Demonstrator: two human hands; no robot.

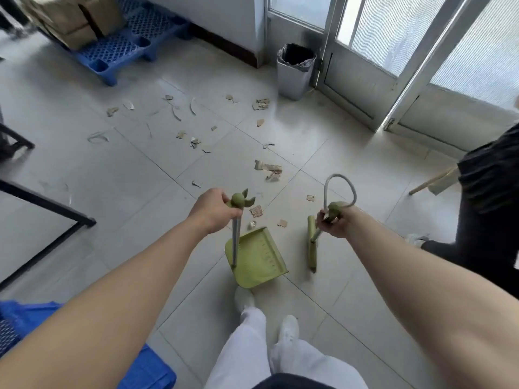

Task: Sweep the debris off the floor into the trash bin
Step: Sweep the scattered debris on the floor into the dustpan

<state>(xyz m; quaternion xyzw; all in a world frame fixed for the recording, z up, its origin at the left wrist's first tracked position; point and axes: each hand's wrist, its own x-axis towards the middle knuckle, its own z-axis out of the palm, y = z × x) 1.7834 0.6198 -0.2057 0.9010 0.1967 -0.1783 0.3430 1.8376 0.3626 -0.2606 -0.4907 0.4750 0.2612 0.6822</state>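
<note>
My left hand [212, 210] grips the top of the long handle of a green dustpan [259, 259], which rests on the tiled floor just in front of my feet. My right hand [332, 223] holds the top of a green broom [311, 248], whose head stands on the floor to the right of the pan. Several scraps of cardboard and paper debris [268, 169] lie scattered over the tiles ahead, a few close to the pan's lip. A grey trash bin [295, 74] with a black liner stands by the far wall next to the door.
A blue pallet [120, 49] with cardboard boxes sits at the far left. Black table legs [47, 203] stand at the left. A blue crate [146, 369] is near my left arm. Another person in dark clothes [488, 197] crouches at the right, before glass doors.
</note>
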